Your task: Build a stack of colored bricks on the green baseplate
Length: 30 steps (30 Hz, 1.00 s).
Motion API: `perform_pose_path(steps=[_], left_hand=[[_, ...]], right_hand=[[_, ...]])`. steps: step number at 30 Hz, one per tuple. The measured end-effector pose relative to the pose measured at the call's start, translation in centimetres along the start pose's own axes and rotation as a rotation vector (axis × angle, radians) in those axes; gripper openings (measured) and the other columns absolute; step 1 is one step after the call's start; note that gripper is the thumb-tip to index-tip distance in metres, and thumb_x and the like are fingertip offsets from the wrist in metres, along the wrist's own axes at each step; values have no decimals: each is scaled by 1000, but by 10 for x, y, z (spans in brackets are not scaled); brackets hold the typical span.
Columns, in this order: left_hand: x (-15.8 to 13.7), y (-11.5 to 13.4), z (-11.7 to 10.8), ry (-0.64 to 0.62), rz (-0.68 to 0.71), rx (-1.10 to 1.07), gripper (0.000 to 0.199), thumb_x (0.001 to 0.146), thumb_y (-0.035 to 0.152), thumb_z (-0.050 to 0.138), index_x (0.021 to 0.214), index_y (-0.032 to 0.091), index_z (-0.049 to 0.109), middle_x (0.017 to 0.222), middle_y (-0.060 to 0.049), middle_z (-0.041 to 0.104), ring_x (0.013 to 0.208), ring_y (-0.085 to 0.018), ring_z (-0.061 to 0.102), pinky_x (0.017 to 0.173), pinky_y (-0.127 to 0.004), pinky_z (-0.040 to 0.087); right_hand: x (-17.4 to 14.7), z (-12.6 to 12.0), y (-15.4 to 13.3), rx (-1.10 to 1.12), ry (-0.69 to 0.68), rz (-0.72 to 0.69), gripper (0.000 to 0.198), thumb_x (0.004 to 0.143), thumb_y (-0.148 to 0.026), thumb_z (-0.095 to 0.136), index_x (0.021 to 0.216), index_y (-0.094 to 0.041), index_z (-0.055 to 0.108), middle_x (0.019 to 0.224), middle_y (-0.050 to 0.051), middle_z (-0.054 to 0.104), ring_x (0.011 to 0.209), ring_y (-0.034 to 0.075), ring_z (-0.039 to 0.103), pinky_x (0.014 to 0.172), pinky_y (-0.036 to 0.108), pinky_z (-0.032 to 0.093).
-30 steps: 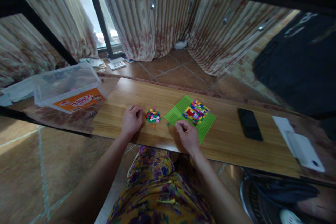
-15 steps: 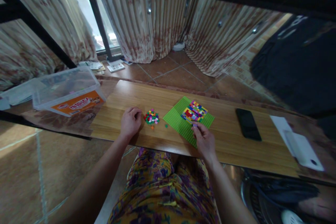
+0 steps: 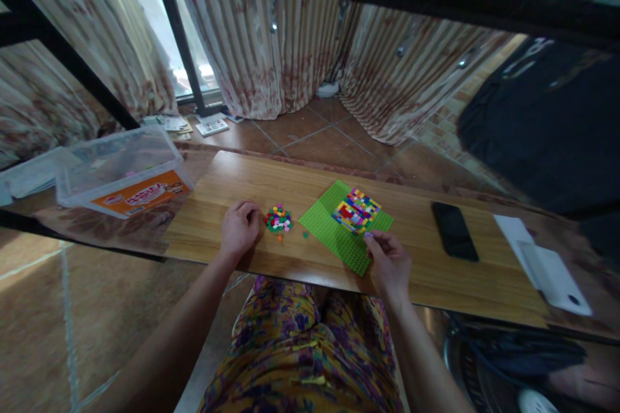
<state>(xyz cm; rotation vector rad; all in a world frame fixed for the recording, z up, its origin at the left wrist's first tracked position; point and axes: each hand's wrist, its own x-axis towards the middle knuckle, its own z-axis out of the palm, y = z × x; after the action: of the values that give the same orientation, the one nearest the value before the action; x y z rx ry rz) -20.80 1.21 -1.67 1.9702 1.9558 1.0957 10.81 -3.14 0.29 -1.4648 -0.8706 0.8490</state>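
Note:
My right hand (image 3: 391, 263) pinches a small lilac brick (image 3: 368, 236) at the near right edge of a block of multicoloured bricks (image 3: 357, 211). That block stands on a green studded baseplate (image 3: 320, 211), turned cornerwise on the table. To the left, my left hand (image 3: 239, 227) rests on the wood with its fingers curled in. Whether anything is inside those fingers is hidden. Just right of it lies a pile of small coloured bricks (image 3: 278, 219). A loose orange brick (image 3: 279, 239) and a loose green brick (image 3: 305, 234) lie apart from the pile.
The wooden table (image 3: 271, 175) carries a black phone (image 3: 454, 231) on the right. Beyond it lies a white flat object (image 3: 557, 281). A clear plastic bin (image 3: 121, 164) with an orange label stands at the left. A metal-rimmed stool (image 3: 453, 348) is below the table's right side.
My right hand has shifted right along the near edge of the brick block, with the lilac brick still pinched. My left hand stays in place. The view has tilted slightly.

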Motion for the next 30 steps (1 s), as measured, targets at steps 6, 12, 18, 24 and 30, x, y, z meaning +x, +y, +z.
perform_pose_path(steps=[6, 12, 18, 24, 30], left_hand=[[0, -3, 1, -1, 5, 12, 19, 84, 22, 49, 83, 20, 68, 92, -7, 69, 90, -22, 63, 85, -35, 50], [0, -3, 1, -1, 4, 17, 19, 84, 21, 49, 84, 19, 68, 93, -8, 69, 90, -22, 63, 86, -34, 50], [0, 0, 1, 13, 3, 18, 19, 84, 21, 49, 83, 19, 68, 91, -7, 68, 89, -21, 63, 85, -34, 50], [0, -1, 1, 8, 10, 13, 19, 84, 21, 49, 83, 19, 68, 90, -7, 68, 89, -22, 63, 84, -33, 50], [0, 0, 0, 10, 4, 15, 19, 84, 21, 49, 83, 18, 68, 91, -8, 68, 89, -22, 63, 84, -35, 50]], right_hand=[[5, 9, -3, 63, 3, 30, 34, 64, -43, 80, 82, -18, 64, 65, -2, 65, 53, 9, 51, 51, 22, 38], [8, 16, -6, 123, 27, 36, 37, 61, -42, 82, 82, -18, 63, 64, -3, 65, 51, 8, 51, 50, 21, 38], [10, 15, -5, 194, 40, 134, 40, 55, -42, 85, 78, -17, 64, 62, -5, 63, 48, 5, 47, 46, 19, 36], [9, 16, -7, 206, 46, 169, 38, 54, -41, 84, 75, -16, 65, 60, -6, 60, 47, 4, 45, 45, 19, 33], [8, 18, -8, 155, 79, 98, 37, 58, -42, 82, 76, -15, 64, 60, -5, 61, 46, 5, 44, 45, 19, 32]])
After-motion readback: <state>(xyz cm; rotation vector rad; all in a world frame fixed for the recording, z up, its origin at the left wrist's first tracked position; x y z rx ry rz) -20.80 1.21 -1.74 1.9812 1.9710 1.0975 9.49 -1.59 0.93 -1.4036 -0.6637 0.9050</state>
